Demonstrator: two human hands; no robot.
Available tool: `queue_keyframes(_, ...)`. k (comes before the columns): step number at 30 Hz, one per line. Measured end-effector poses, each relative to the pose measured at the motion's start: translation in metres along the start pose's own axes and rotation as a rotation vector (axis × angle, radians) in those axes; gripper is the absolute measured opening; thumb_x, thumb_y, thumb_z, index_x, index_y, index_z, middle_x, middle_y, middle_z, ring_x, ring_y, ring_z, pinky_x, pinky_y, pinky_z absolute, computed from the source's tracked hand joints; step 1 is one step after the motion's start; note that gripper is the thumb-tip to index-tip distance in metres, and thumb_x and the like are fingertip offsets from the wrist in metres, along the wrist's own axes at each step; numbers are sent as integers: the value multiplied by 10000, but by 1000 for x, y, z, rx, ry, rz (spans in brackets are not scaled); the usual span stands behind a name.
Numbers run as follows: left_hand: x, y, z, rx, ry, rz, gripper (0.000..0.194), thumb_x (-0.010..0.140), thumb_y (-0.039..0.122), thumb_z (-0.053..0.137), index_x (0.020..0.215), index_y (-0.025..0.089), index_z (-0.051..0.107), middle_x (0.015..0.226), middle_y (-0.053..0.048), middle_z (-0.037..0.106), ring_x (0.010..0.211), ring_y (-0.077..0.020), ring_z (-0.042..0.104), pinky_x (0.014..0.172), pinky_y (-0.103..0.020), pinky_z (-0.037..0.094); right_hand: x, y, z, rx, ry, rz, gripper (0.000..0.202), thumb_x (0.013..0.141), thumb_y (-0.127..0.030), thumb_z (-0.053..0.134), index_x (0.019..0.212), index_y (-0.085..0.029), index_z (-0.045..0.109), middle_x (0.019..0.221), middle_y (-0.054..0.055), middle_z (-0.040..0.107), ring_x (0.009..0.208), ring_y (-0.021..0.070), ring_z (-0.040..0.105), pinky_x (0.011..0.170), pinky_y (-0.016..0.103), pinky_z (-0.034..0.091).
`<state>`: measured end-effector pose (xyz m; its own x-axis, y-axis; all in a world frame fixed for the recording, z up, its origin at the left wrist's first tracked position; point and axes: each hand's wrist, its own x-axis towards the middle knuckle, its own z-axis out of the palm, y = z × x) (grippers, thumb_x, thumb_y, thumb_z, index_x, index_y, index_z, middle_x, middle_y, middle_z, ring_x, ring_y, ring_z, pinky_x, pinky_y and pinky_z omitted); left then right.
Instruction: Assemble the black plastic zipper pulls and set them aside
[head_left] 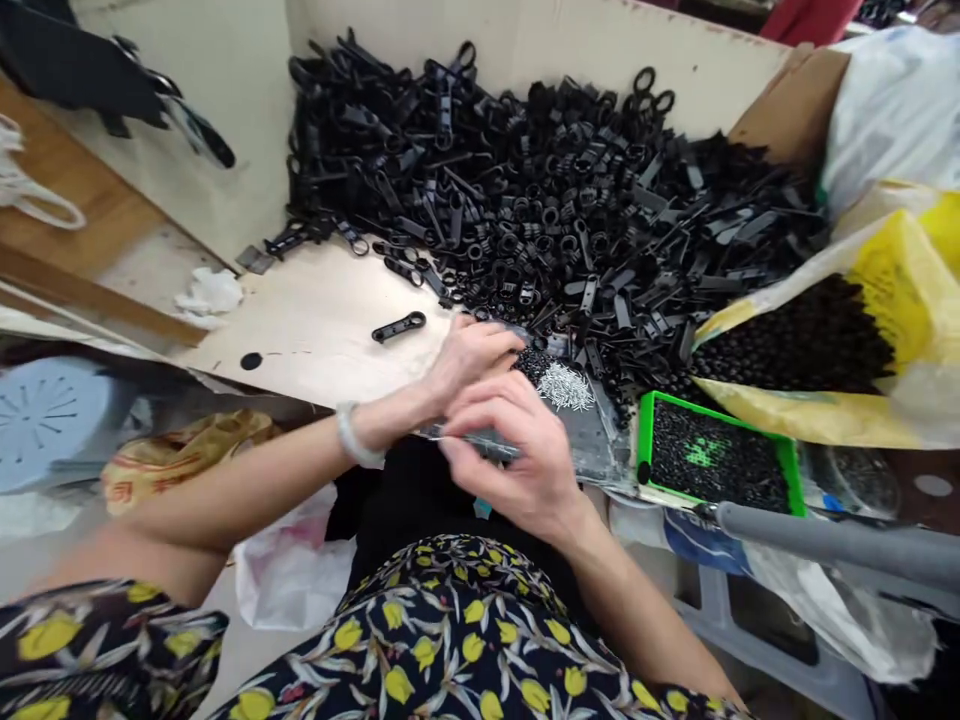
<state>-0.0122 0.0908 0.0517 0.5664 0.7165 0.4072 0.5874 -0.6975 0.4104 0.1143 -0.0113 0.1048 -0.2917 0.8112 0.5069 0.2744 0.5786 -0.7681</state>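
My left hand (pixel 476 355) reaches over the near edge of the work surface, its fingers bent together at a heap of small black parts (pixel 533 362). What its fingertips hold, if anything, is hidden. Closer to my body, my right hand (pixel 517 445) is closed in a pinch, thumb against forefinger, on what looks like a thin metal pin (pixel 436 436). A small pile of silvery pins (pixel 566 387) lies just right of my hands on a grey tray (pixel 592 455). One long black plastic piece with ring-shaped ends (pixel 398 327) rests on the board left of my left hand.
A big heap of black plastic parts (pixel 525 190) fills the back. At right are a green tray (pixel 796 480) of tiny black pieces, a yellow bag (pixel 900 270) of black pieces and a grey bar (pixel 817 535). Another person's arm (pixel 795 110) rests at the back right.
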Motion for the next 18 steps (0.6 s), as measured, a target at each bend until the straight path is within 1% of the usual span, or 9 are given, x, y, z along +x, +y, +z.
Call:
queue_keyframes(1,-16,6,-4,-58,36,-75,176,1024,227,556,1045,211,730,983,-26,786,864,-183,696,917,-419,522,-16,8,-10,14,34,89,62,937,-216,669,881,-242,675,959,16,722,960,191,670,918,378,527)
queue_keyframes(3,-44,21,-4,-200,76,-173,154,1009,226,601,1077,214,738,1022,-26,789,900,-164,723,865,-341,567,-50,33,-26,-5,171,294,80,945,-221,663,867,-232,679,956,35,707,945,193,673,906,374,537)
queue_keyframes(4,-55,29,1,-248,100,-205,156,1006,215,610,1090,210,741,1035,-32,784,914,-153,728,851,-308,580,-65,46,-32,-32,218,384,94,949,-236,660,858,-224,676,953,45,697,935,197,674,899,374,543)
queue_keyframes(6,-70,43,17,-280,153,-230,164,1010,195,609,1095,202,749,1047,-48,766,928,-140,727,837,-264,592,-89,70,-38,-106,249,495,121,956,-263,653,848,-215,680,952,56,692,920,199,670,854,355,550)
queue_keyframes(9,-78,52,50,-198,244,-184,179,1026,185,590,1065,195,764,1051,-74,738,932,-148,715,834,-268,596,-108,91,-37,-192,248,528,122,958,-278,652,861,-219,694,960,51,699,882,186,666,777,314,553)
queue_keyframes(12,-79,50,75,-133,289,-102,186,1030,170,581,1064,190,763,1030,-79,730,912,-155,704,825,-284,596,-110,96,-33,-236,231,508,106,966,-272,642,886,-229,697,958,36,703,847,170,668,763,298,558)
queue_keyframes(14,-81,47,83,-140,289,-76,185,1029,167,583,1096,190,753,1029,-80,728,915,-157,700,824,-290,597,-108,97,-30,-264,208,496,112,973,-265,628,884,-232,688,953,29,705,829,162,667,763,296,555)
queue_keyframes(18,-86,43,87,-187,276,-63,217,1027,153,578,1173,193,732,1057,-91,723,956,-171,692,839,-304,598,-106,99,-24,-338,167,487,126,982,-264,610,874,-240,669,943,17,711,807,154,668,752,291,523)
